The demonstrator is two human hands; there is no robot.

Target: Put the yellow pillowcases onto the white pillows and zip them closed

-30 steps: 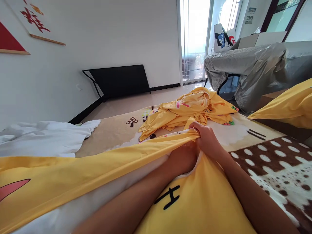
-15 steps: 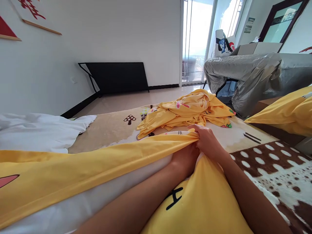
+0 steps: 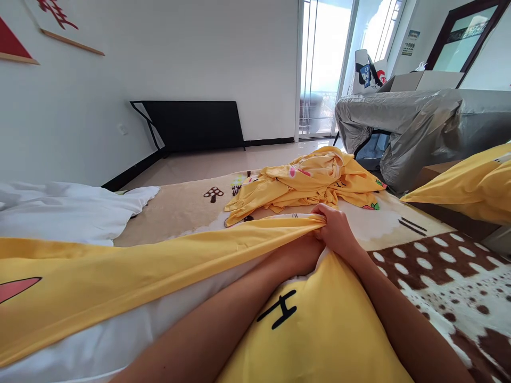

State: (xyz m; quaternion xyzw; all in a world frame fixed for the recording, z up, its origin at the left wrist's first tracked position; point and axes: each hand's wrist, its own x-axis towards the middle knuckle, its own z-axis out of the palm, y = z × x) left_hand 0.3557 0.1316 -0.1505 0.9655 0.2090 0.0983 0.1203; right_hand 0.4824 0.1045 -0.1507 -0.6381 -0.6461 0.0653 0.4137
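A yellow pillowcase [image 3: 120, 271] with a black letter print lies across my lap over a white pillow [image 3: 131, 332]. My right hand [image 3: 337, 231] is closed, pinching the far corner of the pillowcase's upper edge and holding it taut. My left hand [image 3: 301, 254] reaches inside the opening at that same corner, between the fabric and the white pillow. Its fingers are hidden under the yellow cloth.
A crumpled yellow sheet [image 3: 307, 183] lies ahead on a patterned rug [image 3: 439, 266]. White bedding [image 3: 67, 210] is heaped at the left. A yellow pillow [image 3: 475, 183] sits at the right beside furniture under a grey cover [image 3: 415, 125]. A black panel [image 3: 191, 125] leans against the wall.
My left hand has pushed a little deeper into the pillowcase corner. My right hand keeps its pinch on the edge. The view has shifted slightly.
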